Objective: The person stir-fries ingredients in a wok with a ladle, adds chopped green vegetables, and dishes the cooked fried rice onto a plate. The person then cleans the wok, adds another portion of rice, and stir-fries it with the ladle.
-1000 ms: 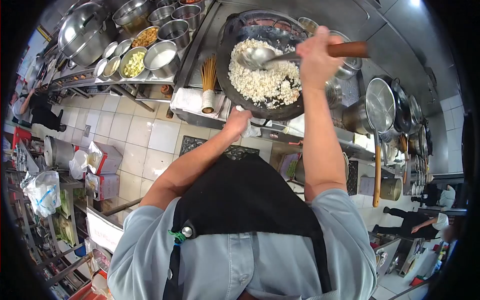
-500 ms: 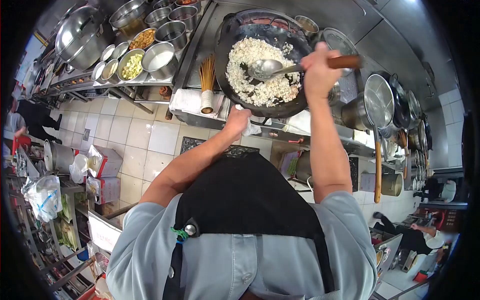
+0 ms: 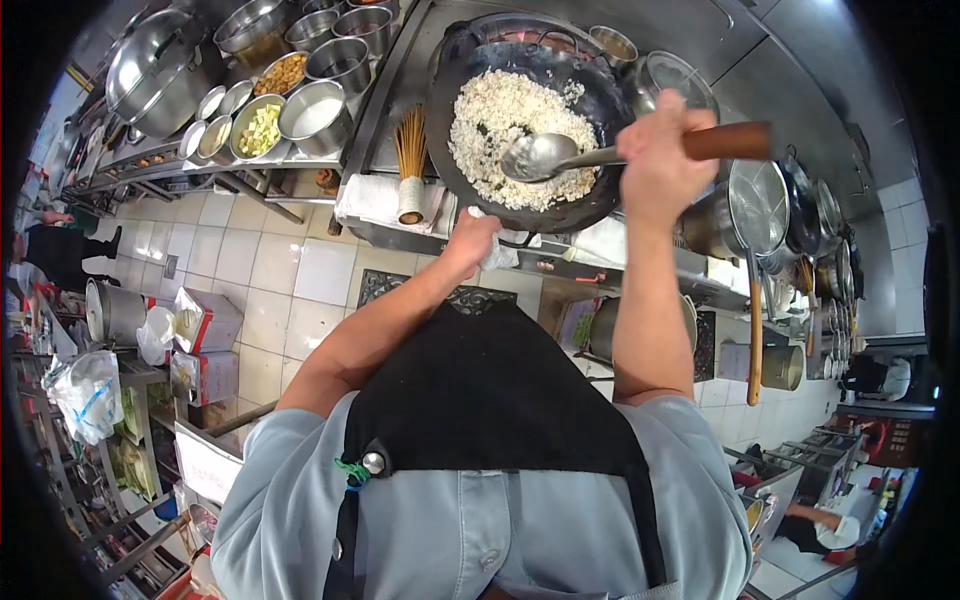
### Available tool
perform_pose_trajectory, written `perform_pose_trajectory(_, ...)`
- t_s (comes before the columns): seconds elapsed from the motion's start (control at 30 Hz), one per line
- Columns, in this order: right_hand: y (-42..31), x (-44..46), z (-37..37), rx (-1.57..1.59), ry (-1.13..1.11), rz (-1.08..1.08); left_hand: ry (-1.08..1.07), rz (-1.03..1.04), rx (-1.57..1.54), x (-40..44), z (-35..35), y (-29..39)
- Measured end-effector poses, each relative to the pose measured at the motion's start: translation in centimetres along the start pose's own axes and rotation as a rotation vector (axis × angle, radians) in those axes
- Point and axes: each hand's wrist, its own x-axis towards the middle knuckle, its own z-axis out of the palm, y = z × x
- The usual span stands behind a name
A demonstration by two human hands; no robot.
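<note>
A large dark wok (image 3: 560,75) sits on the stove, with white rice (image 3: 508,108) spread over its bottom. My right hand (image 3: 665,160) grips the wooden handle of a long metal ladle (image 3: 540,157), whose bowl rests on the rice. At the near rim of the wok, my left hand (image 3: 472,243) is closed on a crumpled white cloth (image 3: 500,253), beside the wok's near loop handle. Whether the fingers also hold the rim is hidden. A bamboo wok brush (image 3: 410,165) lies just left of the wok, by a folded white towel (image 3: 372,198).
Steel bowls with diced yellow-green pieces (image 3: 262,130), browned cubes (image 3: 284,74) and white contents (image 3: 320,115) stand at left, near a big lidded pot (image 3: 152,75). A mesh strainer (image 3: 758,205) rests on a pot at right. Other people (image 3: 820,525) are in the background.
My right hand has shifted right and slightly down, drawing the ladle with it; its bowl has turned and moved slightly right. My left hand stays at the near rim.
</note>
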Motion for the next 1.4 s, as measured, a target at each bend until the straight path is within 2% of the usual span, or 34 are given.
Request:
perform_pose_trajectory(0.03, 3.0, -1.3, -0.4, -0.093, -0.007, -0.032, -0.008, -0.055, 0.016, 0.2, -0.2, -0.1)
perform_pose_trajectory(0.07, 6.5, -2.6, -1.3, 0.009, -0.063, 0.053, 0.019, -0.067, -0.009, 0.2, -0.1, -0.7)
perform_pose_trajectory(0.13, 7.2, -0.2, -1.5, -0.032, -0.067, 0.06, 0.084, -0.068, -0.066, 0.9, 0.1, -1.1)
perform_pose_trajectory(0.17, 5.6, 0.4, -1.2, -0.062, -0.016, 0.088, 0.06, -0.083, -0.01, -0.2, 0.3, 0.6)
perform_pose_trajectory(0.27, -1.2, 1.7, 0.2, -0.157, 0.047, 0.087, 0.057, -0.023, -0.008, 1.3, -0.4, -1.6)
perform_pose_trajectory(0.33, -2.9, -0.5, -1.0, -0.017, -0.019, 0.04, 0.015, -0.047, -0.035, 0.4, -0.3, -0.7)
perform_pose_trajectory(0.4, 0.9, -3.2, -2.9, -0.231, -0.085, 0.015, 0.0, -0.049, -0.061, 0.6, -0.2, -0.2)
perform_pose_trajectory(0.43, 2.9, -3.9, -3.5, -0.028, -0.06, 0.049, 0.008, -0.05, -0.071, 1.0, -0.3, -1.0)
perform_pose_trajectory(0.5, 5.1, -0.5, -5.3, -0.006, -0.001, 0.026, -0.017, -0.074, -0.059, 2.8, -1.3, -3.5)
perform_pose_trajectory(0.57, 3.2, 2.4, -6.2, -0.108, 0.106, 0.038, -0.051, -0.086, -0.074, 0.8, -0.8, -1.1)
perform_pose_trajectory(0.6, 1.9, 3.7, -6.5, -0.027, 0.096, 0.02, -0.065, -0.088, -0.085, 0.5, -0.4, 0.1)
perform_pose_trajectory(0.63, 0.1, 4.2, -6.4, -0.05, 0.098, -0.007, 0.029, -0.096, -0.083, 1.5, -0.6, -1.9)
perform_pose_trajectory(0.67, -1.0, 4.2, -6.4, -0.073, 0.102, -0.031, 0.004, -0.089, -0.084, 1.2, -0.5, -1.6)
perform_pose_trajectory(0.77, 3.9, 1.9, -7.3, -0.258, 0.145, -0.071, -0.026, -0.051, -0.089, 0.1, -0.1, 0.0)
perform_pose_trajectory(0.8, 5.1, 1.5, -7.1, -0.012, 0.053, -0.044, -0.003, -0.032, -0.092, -0.1, 0.1, -0.2)
perform_pose_trajectory(0.87, 5.2, 4.3, -6.9, 0.018, 0.076, 0.098, 0.041, -0.011, -0.067, 0.0, 0.3, -0.4)
perform_pose_trajectory(0.97, 1.1, 7.7, -4.4, -0.108, 0.095, 0.078, 0.049, -0.011, -0.023, 0.5, 0.1, -0.5)
perform_pose_trajectory(1.07, 1.4, 7.4, -4.3, -0.026, 0.135, -0.104, 0.023, -0.052, -0.033, 0.3, -0.1, 0.0)
perform_pose_trajectory(1.1, 3.5, 6.7, -4.4, -0.177, 0.158, -0.136, 0.013, -0.045, -0.044, -0.1, 0.0, 0.4)
perform_pose_trajectory(1.13, 6.8, 6.1, -4.8, -0.278, 0.084, -0.122, 0.003, -0.038, -0.053, -0.5, 0.1, 0.9)
perform_pose_trajectory(1.2, 6.6, 6.2, -3.9, -0.047, 0.052, 0.075, -0.01, -0.013, -0.058, 0.1, 0.0, 1.0)
perform_pose_trajectory(1.3, 1.9, 6.5, -2.4, -0.116, 0.056, 0.085, -0.02, -0.014, -0.052, 0.3, -0.2, 0.8)
perform_pose_trajectory(1.4, -1.3, 3.9, -2.2, 0.139, -0.05, -0.025, -0.016, -0.049, -0.051, -0.5, -0.2, 1.4)
